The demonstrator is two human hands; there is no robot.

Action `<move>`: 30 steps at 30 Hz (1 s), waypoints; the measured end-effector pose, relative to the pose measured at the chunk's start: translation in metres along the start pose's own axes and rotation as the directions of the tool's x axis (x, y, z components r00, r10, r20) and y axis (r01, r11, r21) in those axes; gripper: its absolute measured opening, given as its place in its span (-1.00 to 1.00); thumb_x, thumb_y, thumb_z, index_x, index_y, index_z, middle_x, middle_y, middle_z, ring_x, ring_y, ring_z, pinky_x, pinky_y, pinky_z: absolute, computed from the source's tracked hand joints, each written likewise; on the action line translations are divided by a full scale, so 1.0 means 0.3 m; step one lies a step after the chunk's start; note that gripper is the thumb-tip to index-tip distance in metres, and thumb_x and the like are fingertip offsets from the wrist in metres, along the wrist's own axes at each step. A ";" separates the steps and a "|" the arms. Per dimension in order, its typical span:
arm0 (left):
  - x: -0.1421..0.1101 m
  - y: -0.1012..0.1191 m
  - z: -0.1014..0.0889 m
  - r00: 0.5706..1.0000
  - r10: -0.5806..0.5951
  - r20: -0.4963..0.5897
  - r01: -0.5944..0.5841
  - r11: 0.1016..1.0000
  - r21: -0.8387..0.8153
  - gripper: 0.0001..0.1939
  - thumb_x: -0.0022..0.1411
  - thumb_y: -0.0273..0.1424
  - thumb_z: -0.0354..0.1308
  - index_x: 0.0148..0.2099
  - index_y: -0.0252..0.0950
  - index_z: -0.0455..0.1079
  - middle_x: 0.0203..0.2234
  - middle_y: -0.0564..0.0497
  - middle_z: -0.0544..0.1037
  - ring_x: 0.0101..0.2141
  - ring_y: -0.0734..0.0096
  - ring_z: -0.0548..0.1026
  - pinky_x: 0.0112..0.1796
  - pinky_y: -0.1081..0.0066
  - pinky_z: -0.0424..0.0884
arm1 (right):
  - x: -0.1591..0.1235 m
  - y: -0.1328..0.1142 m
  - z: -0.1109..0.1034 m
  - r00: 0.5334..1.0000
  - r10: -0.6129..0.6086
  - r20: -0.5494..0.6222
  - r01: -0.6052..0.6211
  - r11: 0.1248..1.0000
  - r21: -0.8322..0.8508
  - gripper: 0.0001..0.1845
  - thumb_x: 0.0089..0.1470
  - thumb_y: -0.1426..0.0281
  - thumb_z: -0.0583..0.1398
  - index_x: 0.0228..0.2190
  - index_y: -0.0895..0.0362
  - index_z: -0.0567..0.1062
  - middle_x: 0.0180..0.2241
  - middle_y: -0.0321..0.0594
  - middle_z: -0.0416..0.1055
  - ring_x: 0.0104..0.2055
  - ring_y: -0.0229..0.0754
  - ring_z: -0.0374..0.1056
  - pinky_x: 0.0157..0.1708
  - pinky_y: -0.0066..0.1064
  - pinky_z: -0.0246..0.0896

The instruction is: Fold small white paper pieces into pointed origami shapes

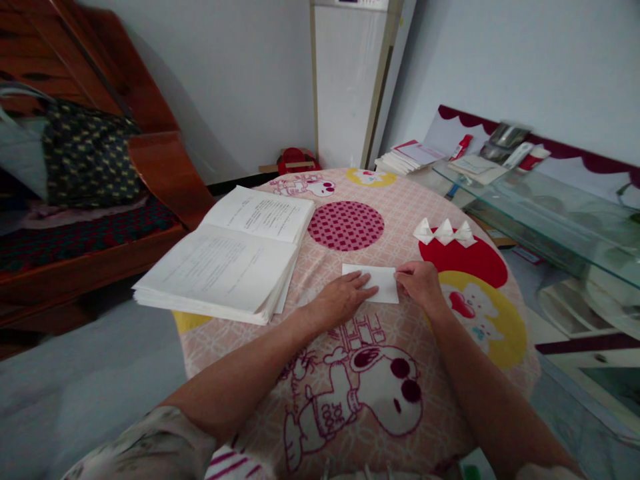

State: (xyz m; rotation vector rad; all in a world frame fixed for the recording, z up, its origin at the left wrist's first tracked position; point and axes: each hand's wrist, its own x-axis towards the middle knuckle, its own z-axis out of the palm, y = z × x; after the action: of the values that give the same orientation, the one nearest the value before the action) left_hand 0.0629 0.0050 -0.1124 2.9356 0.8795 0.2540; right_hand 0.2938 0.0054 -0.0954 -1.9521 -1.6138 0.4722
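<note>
A small white rectangular piece of paper [384,285] lies on the patterned tablecloth in front of me. My left hand [345,297] rests on its left part with the fingers stretched out and spread. At the paper's right edge, my right hand [419,283] is closed in a pinch, thumb and fingertips together on the edge. Beyond that hand stand several white folded-paper pieces [445,232] with pointed tops, joined or set side by side in a row. To the left of the paper lies a thick open stack of printed sheets [225,267].
The round table's cloth [280,353] carries printed dog figures. A glass shelf [565,207] holds a metal container and small items, beside a pile of papers [410,155]. On the left stands a wooden bench [165,160] with a dark bag [90,153]. A tall white cabinet-like unit [350,80] is behind.
</note>
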 end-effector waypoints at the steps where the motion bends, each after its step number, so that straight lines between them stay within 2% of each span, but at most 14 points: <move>1: 0.000 0.001 -0.001 1.000 0.003 0.003 -0.003 1.000 0.011 -0.55 0.43 -0.47 0.00 0.30 -0.19 0.35 0.29 -0.15 0.37 0.28 0.17 0.34 0.25 0.20 0.27 | -0.001 0.001 0.001 1.000 0.000 -0.014 0.000 1.000 0.014 -0.77 -0.07 0.40 0.20 -0.45 0.21 0.66 -0.58 -0.19 0.50 -0.49 -0.15 0.42 -0.50 -0.44 0.24; 7: 0.000 0.003 -0.001 1.000 0.006 0.013 -0.007 0.999 0.044 -0.50 0.41 -0.49 0.00 0.34 -0.13 0.29 0.30 -0.10 0.35 0.29 0.19 0.32 0.25 0.20 0.26 | 0.021 0.001 -0.005 0.998 -0.016 -0.060 0.025 0.990 0.139 -0.78 -0.13 0.26 0.26 -0.57 0.17 0.58 -0.60 -0.21 0.47 -0.51 -0.17 0.36 -0.53 -0.43 0.19; 9: 0.000 0.004 -0.004 1.000 0.003 0.026 -0.005 0.999 0.048 -0.49 0.42 -0.50 -0.01 0.35 -0.12 0.28 0.31 -0.09 0.34 0.30 0.20 0.30 0.25 0.20 0.24 | 0.032 -0.005 -0.008 1.000 0.019 0.008 -0.020 0.975 0.220 -0.78 -0.15 0.25 0.28 -0.57 0.16 0.55 -0.65 -0.26 0.42 -0.58 -0.22 0.30 -0.58 -0.44 0.14; 11: 0.001 0.006 -0.010 0.999 -0.004 0.048 0.002 0.999 0.047 -0.48 0.42 -0.49 -0.02 0.36 -0.12 0.25 0.33 -0.09 0.31 0.31 0.20 0.28 0.26 0.20 0.22 | 0.041 -0.012 -0.008 0.991 0.052 0.124 -0.087 0.952 0.293 -0.79 -0.16 0.25 0.28 -0.56 0.16 0.53 -0.68 -0.31 0.37 -0.63 -0.25 0.25 -0.62 -0.46 0.10; 13: 0.002 0.009 -0.016 0.997 -0.011 0.079 0.008 0.999 0.038 -0.48 0.43 -0.49 -0.03 0.38 -0.12 0.23 0.35 -0.10 0.28 0.33 0.19 0.25 0.27 0.19 0.20 | 0.045 -0.017 -0.003 0.979 0.046 0.200 -0.108 0.945 0.309 -0.80 -0.14 0.26 0.27 -0.58 0.15 0.50 -0.68 -0.34 0.34 -0.64 -0.26 0.24 -0.63 -0.47 0.10; 15: 0.003 0.012 -0.021 0.994 -0.027 0.108 0.025 0.999 0.024 -0.47 0.44 -0.49 -0.03 0.39 -0.11 0.22 0.36 -0.12 0.25 0.34 0.13 0.22 0.28 0.12 0.17 | 0.047 -0.018 0.005 0.980 0.003 0.198 -0.057 0.962 0.266 -0.78 -0.12 0.27 0.26 -0.64 0.15 0.46 -0.68 -0.33 0.32 -0.61 -0.26 0.25 -0.61 -0.47 0.11; 19: 0.002 0.014 -0.021 0.991 -0.056 0.125 0.056 0.998 -0.001 -0.47 0.45 -0.48 -0.04 0.40 -0.06 0.21 0.38 -0.12 0.22 0.35 0.04 0.19 0.28 -0.05 0.12 | 0.046 -0.011 0.023 0.991 -0.081 0.109 0.065 0.988 0.143 -0.76 -0.09 0.28 0.25 -0.66 0.16 0.49 -0.68 -0.32 0.29 -0.57 -0.25 0.23 -0.55 -0.45 0.08; 24: -0.003 0.013 -0.013 0.995 -0.054 0.089 0.056 0.998 -0.012 -0.49 0.46 -0.47 -0.05 0.39 -0.08 0.22 0.37 -0.13 0.23 0.36 0.05 0.18 0.29 0.00 0.14 | 0.038 -0.022 0.027 0.991 -0.115 0.063 0.112 0.993 0.039 -0.73 -0.07 0.28 0.24 -0.66 0.18 0.52 -0.69 -0.32 0.27 -0.57 -0.26 0.18 -0.52 -0.42 0.00; 30: -0.003 0.009 0.000 0.998 -0.038 0.058 0.038 0.999 -0.001 -0.49 0.45 -0.47 -0.04 0.38 -0.11 0.24 0.36 -0.15 0.24 0.35 0.07 0.20 0.28 0.06 0.17 | 0.034 -0.040 0.021 0.989 -0.139 0.046 0.141 0.989 -0.040 -0.74 -0.06 0.31 0.24 -0.65 0.19 0.55 -0.68 -0.29 0.30 -0.55 -0.26 0.17 -0.49 -0.39 -0.02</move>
State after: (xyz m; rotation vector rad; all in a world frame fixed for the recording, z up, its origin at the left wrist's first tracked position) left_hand 0.0636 0.0023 -0.1121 2.9047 0.9253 0.1664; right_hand 0.2828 0.0180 -0.0920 -1.8555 -1.7877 0.4291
